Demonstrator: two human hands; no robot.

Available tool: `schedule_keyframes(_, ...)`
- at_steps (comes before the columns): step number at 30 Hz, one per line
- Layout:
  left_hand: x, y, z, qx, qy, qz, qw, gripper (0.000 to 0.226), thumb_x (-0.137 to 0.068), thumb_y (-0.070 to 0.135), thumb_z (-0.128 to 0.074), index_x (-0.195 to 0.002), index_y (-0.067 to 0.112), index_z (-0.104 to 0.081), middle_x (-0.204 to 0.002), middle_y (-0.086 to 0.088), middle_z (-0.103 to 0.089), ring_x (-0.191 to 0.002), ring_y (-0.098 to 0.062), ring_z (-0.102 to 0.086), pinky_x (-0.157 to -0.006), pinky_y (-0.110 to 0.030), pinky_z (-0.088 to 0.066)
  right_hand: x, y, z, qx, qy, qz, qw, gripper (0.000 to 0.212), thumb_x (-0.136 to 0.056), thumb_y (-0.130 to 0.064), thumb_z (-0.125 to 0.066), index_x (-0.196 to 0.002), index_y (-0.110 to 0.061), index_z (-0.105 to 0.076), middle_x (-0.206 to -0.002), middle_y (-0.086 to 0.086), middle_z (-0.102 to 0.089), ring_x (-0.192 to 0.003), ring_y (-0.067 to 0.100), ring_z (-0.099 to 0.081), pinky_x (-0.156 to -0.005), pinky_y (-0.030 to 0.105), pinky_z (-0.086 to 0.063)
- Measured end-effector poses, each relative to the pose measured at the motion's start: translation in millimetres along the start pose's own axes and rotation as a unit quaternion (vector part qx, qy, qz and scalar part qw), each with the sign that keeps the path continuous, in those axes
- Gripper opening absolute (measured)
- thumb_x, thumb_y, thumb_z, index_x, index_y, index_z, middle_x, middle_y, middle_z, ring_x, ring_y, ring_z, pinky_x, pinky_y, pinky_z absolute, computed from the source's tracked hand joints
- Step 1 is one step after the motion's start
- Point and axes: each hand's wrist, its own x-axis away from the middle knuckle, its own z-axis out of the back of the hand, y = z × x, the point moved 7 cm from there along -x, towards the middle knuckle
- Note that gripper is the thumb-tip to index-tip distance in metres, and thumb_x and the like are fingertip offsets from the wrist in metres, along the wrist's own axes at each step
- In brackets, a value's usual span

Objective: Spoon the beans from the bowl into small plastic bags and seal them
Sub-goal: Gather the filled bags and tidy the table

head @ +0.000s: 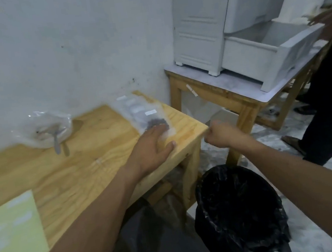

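A clear plastic bag (141, 112) with dark beans at its near end lies on the right end of the wooden table (77, 172). My left hand (153, 147) rests flat on the table, fingers spread, its fingertips touching the bag's near end. My right hand (221, 134) hovers just past the table's right edge, fingers closed in a fist; nothing shows in it. Near the wall at the left stands a bowl (48, 131) covered in clear plastic, with a metal spoon (57, 141) leaning out of it. The frame is blurred.
A bin lined with a black bag (241, 211) stands on the floor under my right arm. A light green sheet (10, 237) lies on the table's near left. A second table (242, 96) carries a white drawer unit (210, 21). Another person (331, 92) stands at the right.
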Motion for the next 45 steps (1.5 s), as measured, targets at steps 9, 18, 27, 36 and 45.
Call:
schedule_keyframes(9, 12, -41, 113, -0.04, 0.222, 0.09, 0.97, 0.045, -0.089, 0.028, -0.07, -0.129, 0.009, -0.062, -0.125, -0.005, -0.063, -0.118, -0.021, -0.057, -0.097, -0.029, -0.044, 9, -174, 66, -0.011, 0.078, 0.154, 0.985, 0.036, -0.089, -0.038, -0.058, -0.075, -0.008, -0.073, -0.077, 0.013, -0.073, -0.082, 0.034, -0.071, -0.064, 0.032, -0.053)
schedule_keyframes(18, 69, -144, 222, -0.195, 0.274, 0.268, 0.903, 0.052, -0.091, 0.021, -0.064, -0.138, 0.003, -0.053, -0.136, -0.018, -0.051, -0.124, -0.038, -0.048, -0.098, -0.045, -0.043, 4, -337, 6, -0.134, -0.023, 0.276, 0.952, 0.026, -0.084, -0.031, -0.067, -0.088, -0.007, -0.077, -0.087, 0.013, -0.076, -0.073, 0.029, -0.073, -0.073, 0.044, -0.063)
schedule_keyframes(27, 83, -235, 238, -0.086, 0.218, 0.418, 0.878, 0.069, -0.104, 0.034, -0.052, -0.159, 0.013, -0.016, -0.152, -0.026, -0.034, -0.13, -0.043, -0.048, -0.098, -0.043, -0.044, -6, -415, -71, -0.114, -0.05, 0.249, 0.961, 0.031, -0.085, -0.041, -0.067, -0.078, -0.011, -0.073, -0.075, 0.004, -0.073, -0.074, 0.025, -0.072, -0.063, 0.031, -0.058)
schedule_keyframes(36, 79, -257, 228, 0.021, 0.302, 0.435, 0.848, 0.044, -0.099, 0.012, -0.056, -0.143, 0.009, -0.056, -0.137, -0.016, -0.063, -0.128, -0.032, -0.056, -0.106, -0.034, -0.041, -43, -404, -85, -0.26, -0.135, 0.123, 0.948, 0.022, -0.074, -0.012, -0.087, -0.082, 0.001, -0.071, -0.08, 0.017, -0.075, -0.074, 0.032, -0.076, -0.067, 0.044, -0.064)
schedule_keyframes(45, 84, -234, 228, 0.032, 0.361, 0.436, 0.824, 0.043, -0.101, 0.008, -0.051, -0.144, 0.01, -0.055, -0.131, -0.019, -0.065, -0.119, -0.032, -0.062, -0.1, -0.032, -0.046, -45, -316, -47, -0.319, -0.201, 0.084, 0.922, 0.016, -0.084, -0.011, -0.081, -0.081, 0.003, -0.075, -0.074, 0.011, -0.075, -0.044, 0.013, -0.053, -0.049, 0.024, -0.043)
